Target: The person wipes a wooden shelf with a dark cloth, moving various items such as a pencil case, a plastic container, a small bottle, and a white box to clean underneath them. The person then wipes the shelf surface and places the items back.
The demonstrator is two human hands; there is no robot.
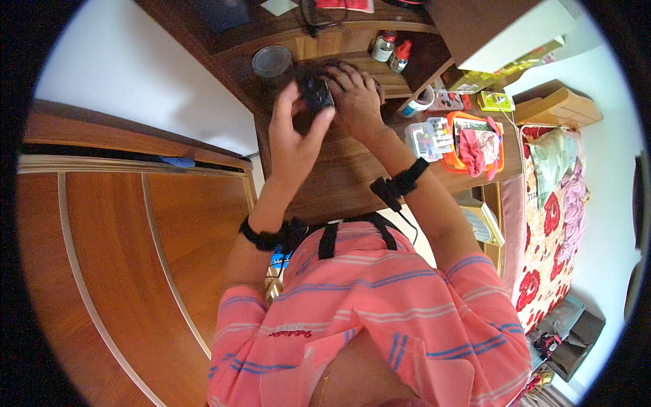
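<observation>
My left hand (297, 127) grips a small black object (316, 94) between thumb and fingers, above the wooden desk (335, 173). The object is blurred, so its kind cannot be told. Close beside it on the right, my right hand (353, 99) lies palm down with its fingers spread towards the desk's back; something dark shows at its fingertips, too blurred to name. A round clear-lidded container (272, 61) stands behind my left hand. Two small bottles with red caps, one glass jar (383, 47) and one with a pointed cap (401, 57), stand in the compartment behind my right hand.
Right of my hands are a white cup (418, 104), a clear plastic box (424, 141) and an orange basket (448, 164) with cloths. A shelf overhangs the desk's back. A wall and wooden sliding doors (112, 244) are at left; a flowered bed (529, 290) is at right.
</observation>
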